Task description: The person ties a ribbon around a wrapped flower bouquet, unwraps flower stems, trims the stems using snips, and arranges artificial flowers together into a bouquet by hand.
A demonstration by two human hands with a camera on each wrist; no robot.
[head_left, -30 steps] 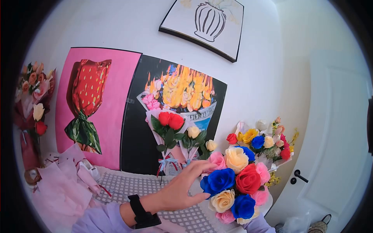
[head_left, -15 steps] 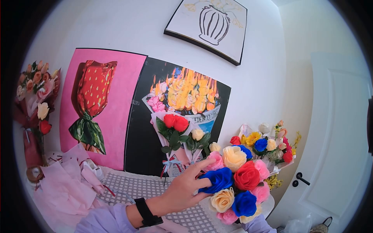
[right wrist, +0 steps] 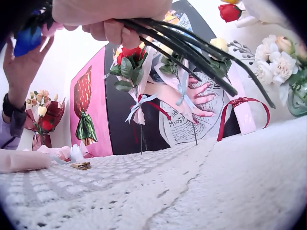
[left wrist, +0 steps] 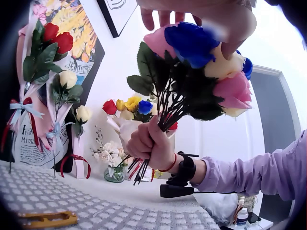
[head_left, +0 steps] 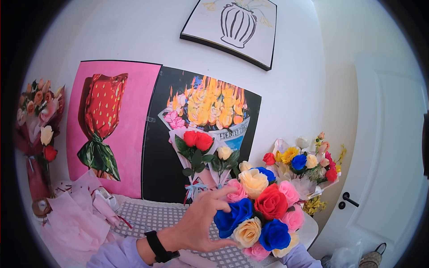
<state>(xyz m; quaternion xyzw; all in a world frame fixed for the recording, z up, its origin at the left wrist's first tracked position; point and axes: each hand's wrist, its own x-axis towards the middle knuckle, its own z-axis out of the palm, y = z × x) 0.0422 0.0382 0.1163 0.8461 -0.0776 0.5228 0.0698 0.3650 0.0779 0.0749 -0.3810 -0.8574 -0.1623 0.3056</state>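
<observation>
A bunch of artificial roses in blue, red, pink and cream (head_left: 270, 203) stands upright at the right in the head view. My right hand (left wrist: 151, 143) grips its dark stems (right wrist: 192, 45) below the leaves; in the head view that hand is hidden under the blooms. My left hand (head_left: 201, 219) lies at the left side of the blooms, fingers and thumb spread around a blue rose (head_left: 233, 218). Its index finger reaches a pink rose (head_left: 236, 191), and its thumb is by a cream rose (head_left: 247, 232).
Wrapped red roses (head_left: 197, 140) and a cream rose (head_left: 224, 152) lean against the pictures behind. A mixed bouquet (head_left: 308, 165) stands at the back right. Pink wrapping paper (head_left: 73, 223) lies on the left of the patterned tablecloth (head_left: 147, 215). A yellow-handled tool (left wrist: 48, 219) lies near the front.
The rose bunch has shifted left in the head view. My left hand, which had its fingers over the blue rose half a second ago, now spreads wider around it with the thumb lower.
</observation>
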